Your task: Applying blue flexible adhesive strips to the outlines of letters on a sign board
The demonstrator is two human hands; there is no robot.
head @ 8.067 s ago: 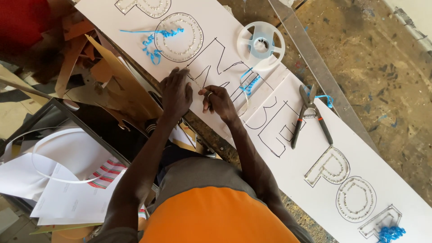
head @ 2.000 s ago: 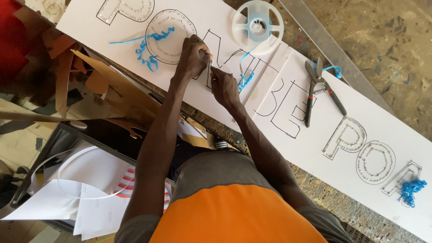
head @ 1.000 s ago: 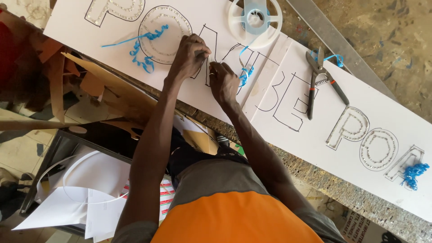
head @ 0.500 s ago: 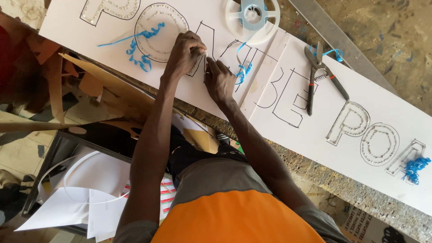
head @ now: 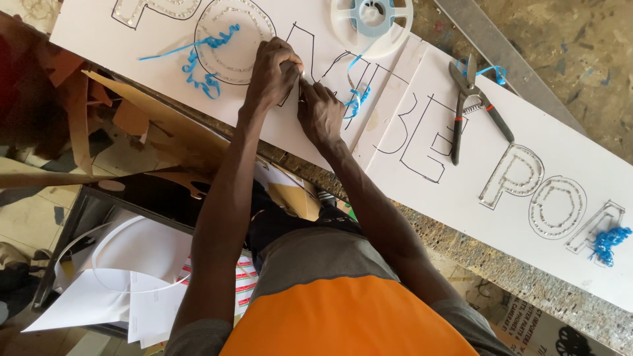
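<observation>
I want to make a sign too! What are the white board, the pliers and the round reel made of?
Board: probably matte plastic or foam sheet, flat and white. Pliers: grey metal jaws, dark coated handles. Reel: seemingly moulded plastic, white with a blue hub.

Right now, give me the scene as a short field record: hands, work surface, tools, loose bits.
left hand: fingers pinched on the white sign board, at an outlined letter
right hand: beside the left, fingertips on the same letter
held item: too small to tell
pliers: lying on the board, right of the hands
reel: white with blue hub, top edge
blue strips: curled left of the hands; blue clump far right
</observation>
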